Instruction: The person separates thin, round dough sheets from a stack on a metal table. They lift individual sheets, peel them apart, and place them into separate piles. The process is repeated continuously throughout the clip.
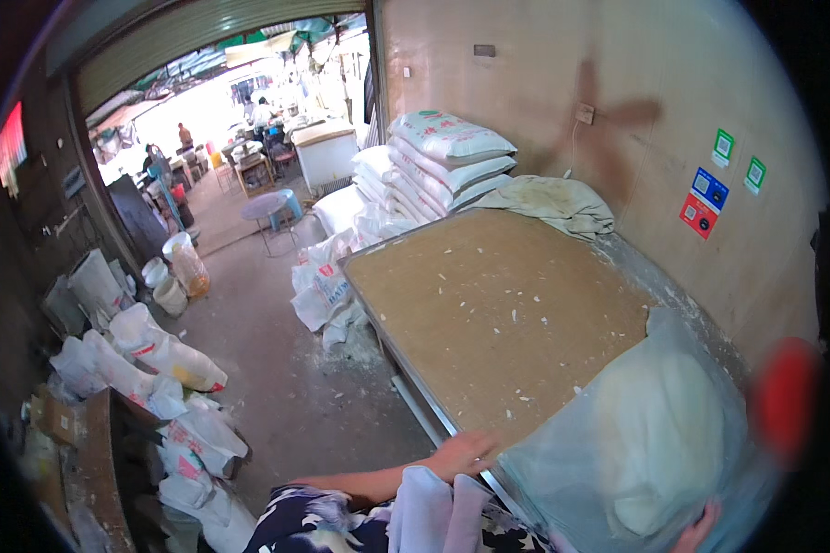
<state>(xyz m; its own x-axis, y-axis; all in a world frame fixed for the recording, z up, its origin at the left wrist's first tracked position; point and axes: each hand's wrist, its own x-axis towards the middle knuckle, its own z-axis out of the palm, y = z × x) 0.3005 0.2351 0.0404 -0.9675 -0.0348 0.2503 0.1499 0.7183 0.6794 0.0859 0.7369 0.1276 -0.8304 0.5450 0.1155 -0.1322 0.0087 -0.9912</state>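
Observation:
My left hand (465, 456) rests at the near edge of a large brown-topped worktable (484, 304), beside the corner of a clear plastic sheet (553, 449). Nothing shows in its slightly spread fingers. Only part of my right hand (700, 527) is visible, at the lower right against the sheet. Whether its fingers grip the plastic is hidden. Under the sheet lies a large pale mass, apparently dough (657, 428), on the right end of the table. Small white scraps (515, 315) are scattered over the brown top.
White printed sacks (449, 155) are stacked beyond the table, near a crumpled cloth (553, 200). More sacks (166, 352) lie along the left, by buckets (171, 296). A small round table (264, 206) stands near the open shutter doorway. A blurred red object (787, 404) is at far right.

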